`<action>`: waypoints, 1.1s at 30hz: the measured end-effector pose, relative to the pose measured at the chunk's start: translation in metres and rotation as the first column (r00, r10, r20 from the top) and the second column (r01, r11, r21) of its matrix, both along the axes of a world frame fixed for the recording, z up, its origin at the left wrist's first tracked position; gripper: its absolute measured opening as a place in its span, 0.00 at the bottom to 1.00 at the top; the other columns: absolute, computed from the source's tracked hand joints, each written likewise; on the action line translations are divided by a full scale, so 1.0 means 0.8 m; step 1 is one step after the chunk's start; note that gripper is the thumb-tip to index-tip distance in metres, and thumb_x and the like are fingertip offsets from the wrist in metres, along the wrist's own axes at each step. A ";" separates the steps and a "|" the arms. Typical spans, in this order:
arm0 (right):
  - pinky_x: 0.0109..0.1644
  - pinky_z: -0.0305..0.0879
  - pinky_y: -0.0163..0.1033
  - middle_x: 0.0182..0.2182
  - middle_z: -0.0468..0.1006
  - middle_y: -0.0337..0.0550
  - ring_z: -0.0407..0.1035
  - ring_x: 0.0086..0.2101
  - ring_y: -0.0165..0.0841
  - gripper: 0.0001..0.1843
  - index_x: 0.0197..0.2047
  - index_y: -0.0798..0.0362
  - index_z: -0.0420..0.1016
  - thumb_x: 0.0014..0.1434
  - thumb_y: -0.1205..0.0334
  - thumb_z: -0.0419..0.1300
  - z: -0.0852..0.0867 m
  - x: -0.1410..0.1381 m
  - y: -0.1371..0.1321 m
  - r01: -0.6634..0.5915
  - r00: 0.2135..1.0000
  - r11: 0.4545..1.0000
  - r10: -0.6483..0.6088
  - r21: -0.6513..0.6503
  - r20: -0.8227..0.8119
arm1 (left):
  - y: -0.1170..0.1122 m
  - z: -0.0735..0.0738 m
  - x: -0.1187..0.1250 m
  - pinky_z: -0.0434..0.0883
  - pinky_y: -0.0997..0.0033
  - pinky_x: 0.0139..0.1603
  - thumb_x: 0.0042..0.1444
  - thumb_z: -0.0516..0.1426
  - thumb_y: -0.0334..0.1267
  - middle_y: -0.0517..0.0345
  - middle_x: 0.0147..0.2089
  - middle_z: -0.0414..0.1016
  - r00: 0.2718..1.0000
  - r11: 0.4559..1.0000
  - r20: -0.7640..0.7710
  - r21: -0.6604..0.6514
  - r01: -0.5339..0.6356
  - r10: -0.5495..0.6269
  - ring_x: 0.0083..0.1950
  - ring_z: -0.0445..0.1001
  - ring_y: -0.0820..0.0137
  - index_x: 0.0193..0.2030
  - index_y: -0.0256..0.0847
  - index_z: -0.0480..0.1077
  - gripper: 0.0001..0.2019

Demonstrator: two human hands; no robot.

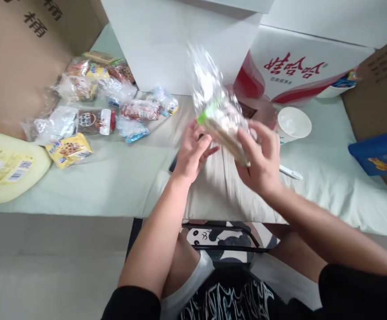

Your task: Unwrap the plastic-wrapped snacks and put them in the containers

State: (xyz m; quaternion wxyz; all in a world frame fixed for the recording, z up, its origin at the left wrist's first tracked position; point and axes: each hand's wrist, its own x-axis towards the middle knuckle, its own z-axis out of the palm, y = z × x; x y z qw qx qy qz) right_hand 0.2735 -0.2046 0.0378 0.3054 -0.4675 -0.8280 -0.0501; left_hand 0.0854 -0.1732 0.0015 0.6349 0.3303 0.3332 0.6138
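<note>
A crinkled clear plastic packet (218, 120) with a green label strip and a flat brownish content is held above the cloth. My right hand (262, 155) grips its lower right side between thumb and fingers. Motion blurs the packet, so its exact content cannot be made out. My left hand (195, 151) is beside the packet's left edge, fingers curled, with a small dark thing showing by the thumb. Behind my right hand stands a white paper cup (293, 124). A white plastic handle (291, 172) lies on the cloth to the right of that hand.
Several wrapped snacks lie at the left, among them a yellow cookie packet (70, 150) and a brown packet (95, 122). A pale yellow jug (10, 171) and cardboard box (16, 71) bound that side. White boxes (187, 44) stand behind; a blue package (380, 153) is at right.
</note>
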 end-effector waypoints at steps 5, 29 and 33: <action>0.51 0.76 0.56 0.56 0.75 0.48 0.74 0.51 0.47 0.41 0.72 0.26 0.61 0.61 0.71 0.60 -0.087 0.074 -0.090 -0.049 0.998 0.999 0.049 -0.001 -0.046 | -0.028 -0.018 0.052 0.76 0.60 0.58 0.54 0.69 0.53 0.52 0.48 0.83 0.884 0.971 -0.443 0.105 0.216 -0.149 0.53 0.81 0.59 0.49 0.42 0.77 0.21; 0.56 0.76 0.51 0.51 0.78 0.51 0.75 0.52 0.42 0.13 0.54 0.48 0.69 0.66 0.59 0.60 -0.076 0.124 -0.055 -0.159 0.847 0.924 -0.053 -0.349 -0.528 | -0.042 -0.059 0.091 0.73 0.51 0.70 0.63 0.59 0.35 0.49 0.70 0.58 0.471 0.837 -0.848 0.429 0.340 0.243 0.71 0.68 0.55 0.50 0.45 0.80 0.10; 0.52 0.77 0.51 0.58 0.75 0.55 0.77 0.49 0.42 0.31 0.64 0.48 0.62 0.62 0.50 0.65 -0.078 0.117 -0.051 -0.170 0.746 0.846 -0.226 -0.506 -0.627 | -0.048 -0.056 0.095 0.71 0.48 0.71 0.62 0.62 0.34 0.47 0.70 0.60 0.494 0.717 -0.783 0.585 0.378 0.379 0.72 0.67 0.55 0.60 0.49 0.69 0.20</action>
